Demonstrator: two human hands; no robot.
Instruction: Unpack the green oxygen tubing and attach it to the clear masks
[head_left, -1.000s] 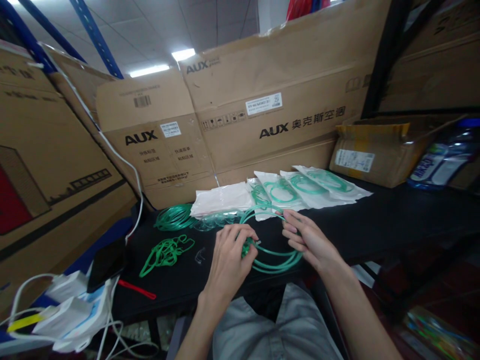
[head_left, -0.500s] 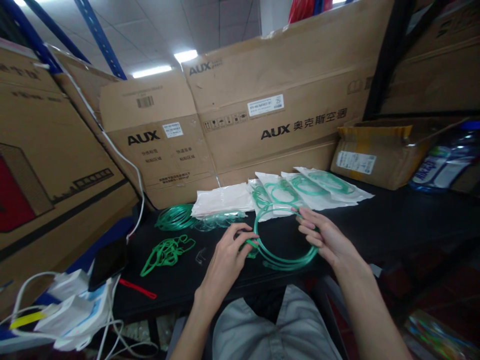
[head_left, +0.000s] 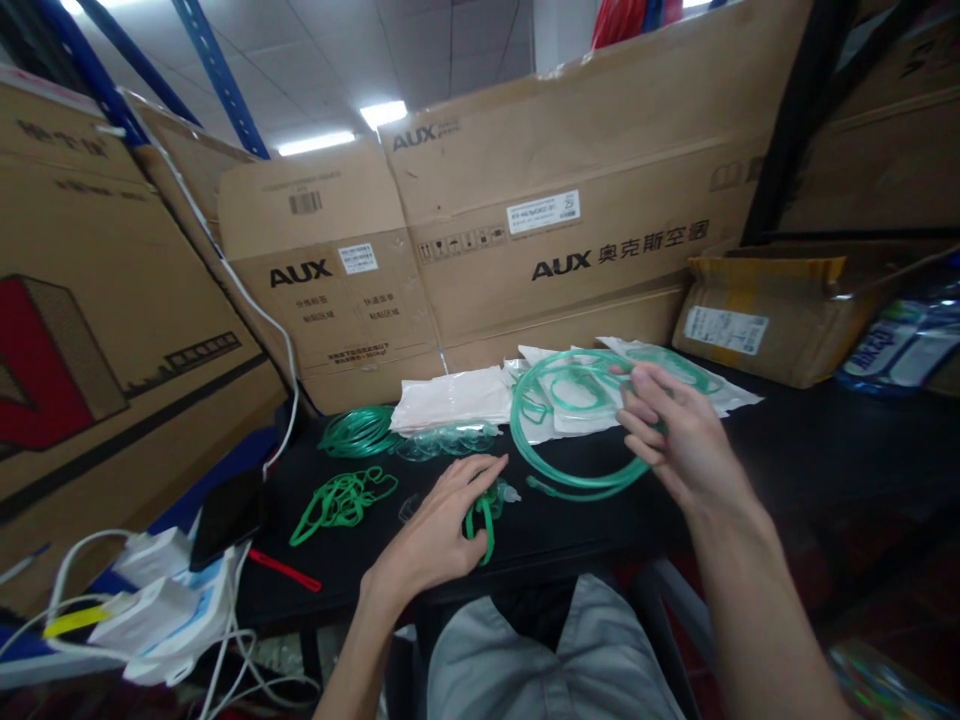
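From my remote view, the green tubing coil (head_left: 519,415) hangs in front of the person, its far edge overlapping the flat white packets (head_left: 675,365) behind. My right hand (head_left: 656,410) pinches its right side between thumb and curled fingers, probably so the loops stay gathered as one ring; a free end dangles low. My left hand (head_left: 442,520) lies palm down with fingers stretched over a green band (head_left: 489,530) and a clear nozzle (head_left: 510,493), perhaps to pin them; I cannot tell whether it squeezes them. Further left sit a loose green tangle (head_left: 341,505) and a second coil (head_left: 356,432), seemingly kept within reach, beside white sheets (head_left: 450,398) against the cardboard (head_left: 480,300).
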